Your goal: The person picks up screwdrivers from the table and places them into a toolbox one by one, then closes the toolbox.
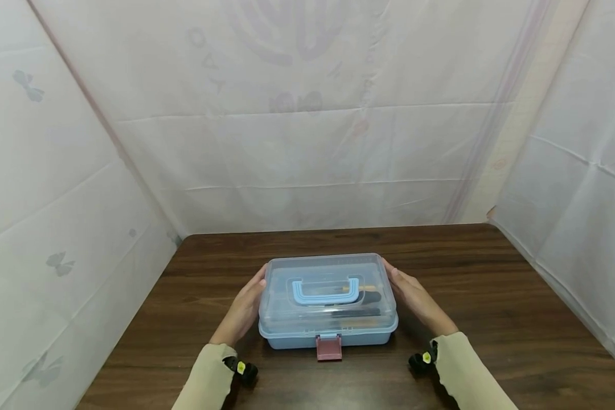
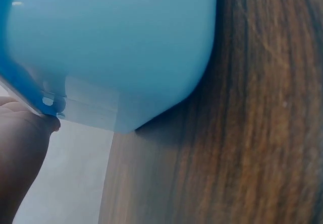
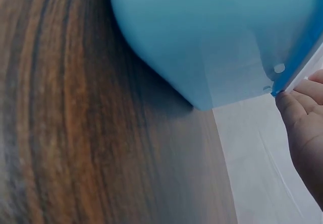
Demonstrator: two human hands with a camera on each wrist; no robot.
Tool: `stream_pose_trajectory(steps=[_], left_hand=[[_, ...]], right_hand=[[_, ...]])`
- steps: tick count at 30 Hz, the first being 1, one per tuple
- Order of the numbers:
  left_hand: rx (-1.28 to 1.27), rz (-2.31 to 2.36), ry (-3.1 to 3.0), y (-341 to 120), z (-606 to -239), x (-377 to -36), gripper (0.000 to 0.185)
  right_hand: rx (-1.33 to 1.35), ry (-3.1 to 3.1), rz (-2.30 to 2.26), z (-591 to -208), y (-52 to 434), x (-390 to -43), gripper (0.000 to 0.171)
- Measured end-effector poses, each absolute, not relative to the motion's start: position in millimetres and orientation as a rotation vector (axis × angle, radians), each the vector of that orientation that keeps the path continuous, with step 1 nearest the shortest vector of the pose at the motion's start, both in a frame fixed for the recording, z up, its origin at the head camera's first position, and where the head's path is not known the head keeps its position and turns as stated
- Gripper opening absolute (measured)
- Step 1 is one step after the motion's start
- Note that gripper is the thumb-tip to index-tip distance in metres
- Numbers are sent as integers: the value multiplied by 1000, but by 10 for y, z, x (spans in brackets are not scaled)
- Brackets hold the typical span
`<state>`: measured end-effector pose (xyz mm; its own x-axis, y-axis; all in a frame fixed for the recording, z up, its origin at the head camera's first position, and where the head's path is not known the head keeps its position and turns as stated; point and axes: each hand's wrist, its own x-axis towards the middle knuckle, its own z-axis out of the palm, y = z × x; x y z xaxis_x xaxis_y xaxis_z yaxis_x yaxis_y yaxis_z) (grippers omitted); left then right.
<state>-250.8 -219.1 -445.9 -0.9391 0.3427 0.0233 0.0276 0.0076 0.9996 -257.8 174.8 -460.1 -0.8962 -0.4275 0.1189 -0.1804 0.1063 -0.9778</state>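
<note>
Squarely in the middle of the dark wooden table (image 1: 492,296) sits a light blue plastic box (image 1: 328,302) with a clear lid, and the person has one hand against each of its short ends. From the head camera, the left hand (image 1: 243,310) lies flat along the box's left side, fingers straight and pointing away from the body, their tips near the far corner. The right hand (image 1: 415,299) mirrors it on the right side, fingers likewise extended and laid against the wall rather than curled round anything. Neither hand grips; both simply press or rest on the box.

A pale blue handle (image 1: 326,290) lies folded flat in the lid's recess, and dark, slim items show through the clear plastic beneath it (too dim to identify). A pink latch (image 1: 328,347) hangs at the front edge, facing the person.

Both wrist cameras look up at the box's rounded blue base where it meets the wood grain, with fingertips (image 2: 30,128) touching the rim on one side and fingertips (image 3: 303,103) touching it on the other. White sheeting (image 1: 307,142) hangs behind and beside the table.
</note>
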Motion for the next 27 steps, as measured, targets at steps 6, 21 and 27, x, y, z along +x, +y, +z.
stream_pose_trajectory(steps=[6,21,27], left_hand=[[369,2006,2079,-2192,-4461,-2513,65],[279,1946,2134,-2088,-4418,-2513,63],[276,1942,2134,-2069,-4400,-2500,62]], right_hand=[[-593,2217,-1863,-4607,1735,-2581,60],[-728,2445,-1846,-4261,1807,-2341,50],[-854,2421,-1999,-4030,1775,-2141,46]])
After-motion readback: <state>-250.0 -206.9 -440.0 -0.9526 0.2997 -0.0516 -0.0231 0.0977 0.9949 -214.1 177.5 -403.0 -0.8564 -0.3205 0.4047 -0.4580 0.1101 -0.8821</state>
